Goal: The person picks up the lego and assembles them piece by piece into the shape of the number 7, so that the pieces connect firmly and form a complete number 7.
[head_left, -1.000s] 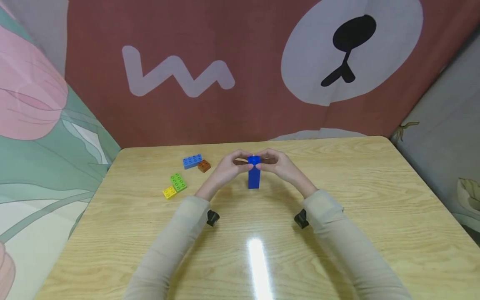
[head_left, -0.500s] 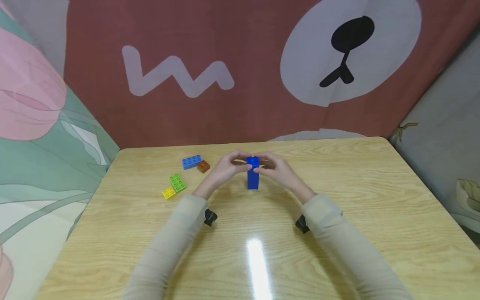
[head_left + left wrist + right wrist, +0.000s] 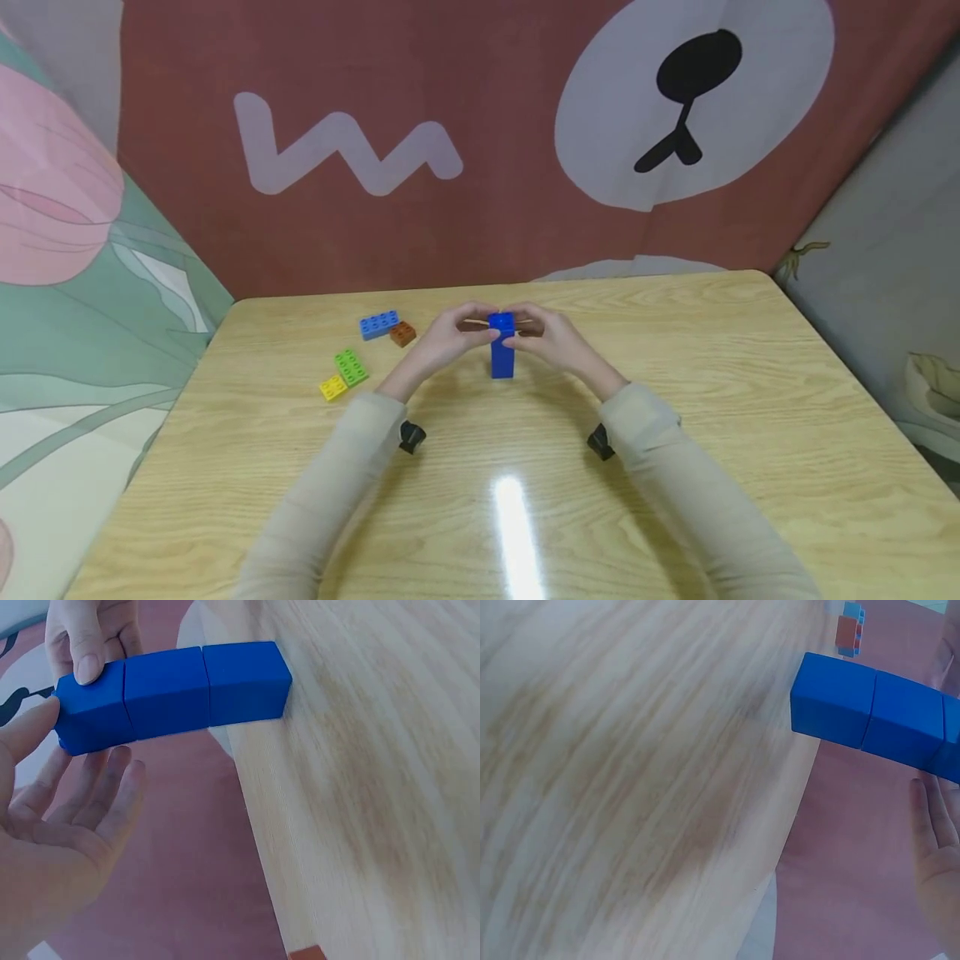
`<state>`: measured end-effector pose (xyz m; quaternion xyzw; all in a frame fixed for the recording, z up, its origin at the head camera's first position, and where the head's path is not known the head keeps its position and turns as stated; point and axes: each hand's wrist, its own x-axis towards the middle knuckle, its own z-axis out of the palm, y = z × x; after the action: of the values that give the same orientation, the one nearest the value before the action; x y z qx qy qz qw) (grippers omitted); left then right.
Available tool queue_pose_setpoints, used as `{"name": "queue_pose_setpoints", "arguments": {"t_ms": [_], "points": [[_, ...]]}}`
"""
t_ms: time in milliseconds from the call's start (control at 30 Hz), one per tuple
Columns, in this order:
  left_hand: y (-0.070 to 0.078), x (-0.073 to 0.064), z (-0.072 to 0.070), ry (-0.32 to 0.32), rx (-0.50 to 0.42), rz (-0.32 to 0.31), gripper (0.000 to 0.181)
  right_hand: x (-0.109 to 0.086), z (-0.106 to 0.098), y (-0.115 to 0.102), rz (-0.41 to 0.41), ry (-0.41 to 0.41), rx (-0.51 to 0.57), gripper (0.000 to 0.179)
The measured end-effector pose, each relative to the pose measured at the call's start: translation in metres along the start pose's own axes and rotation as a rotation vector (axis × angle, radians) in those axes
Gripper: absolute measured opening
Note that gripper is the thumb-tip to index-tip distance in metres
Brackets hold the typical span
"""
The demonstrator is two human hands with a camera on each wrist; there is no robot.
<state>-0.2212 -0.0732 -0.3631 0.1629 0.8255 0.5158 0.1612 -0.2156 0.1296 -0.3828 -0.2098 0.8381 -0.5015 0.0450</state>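
Nearest the viewer, two beige sleeves reach forward over the pale wood-grain desk (image 3: 720, 417), each wrist carrying a small black camera. Past them, at desk centre, stands the tall dark-blue plastic brick tower (image 3: 502, 357) — three bricks stacked upright, its base on the desk.

The left hand (image 3: 450, 337) comes at the tower's top brick from 9 o'clock, thumb tip pressed against the brick's side and the other fingers (image 3: 105, 787) spread loosely nearby. The right hand (image 3: 547, 337) closes in from 3 o'clock; the left wrist view shows one of its fingertips (image 3: 88, 667) pinching the same top brick. How the rest of that hand lies I cannot tell.

The tower is narrow and tall, and both hands hold only its top. An uneven squeeze or sideways push there would likely tip it, or pop a joint between bricks — the seams show plainly.

Farther off, toward 10 o'clock, lie a small yellow brick (image 3: 332, 387) touching a green brick (image 3: 350, 366), then a light-blue brick (image 3: 378, 324) beside a small brown brick (image 3: 402, 333); a toppling tower would probably fall short of them.
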Motion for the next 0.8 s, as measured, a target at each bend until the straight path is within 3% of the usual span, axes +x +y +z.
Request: {"name": "queue_pose_setpoints", "arguments": {"t_ms": [200,467,800], "points": [[-0.004,-0.007,-0.014,0.004,0.041,-0.003,0.057,0.001,-0.002,-0.003,0.072,-0.025,-0.025,0.047],[-0.020,-0.029,-0.051,0.093,0.103,0.027,0.051,0.002,-0.004,-0.004,0.112,-0.044,-0.056,0.050],[-0.049,-0.054,-0.096,0.155,0.114,-0.060,0.050,0.001,-0.005,-0.007,0.137,-0.053,-0.056,0.051]]}}
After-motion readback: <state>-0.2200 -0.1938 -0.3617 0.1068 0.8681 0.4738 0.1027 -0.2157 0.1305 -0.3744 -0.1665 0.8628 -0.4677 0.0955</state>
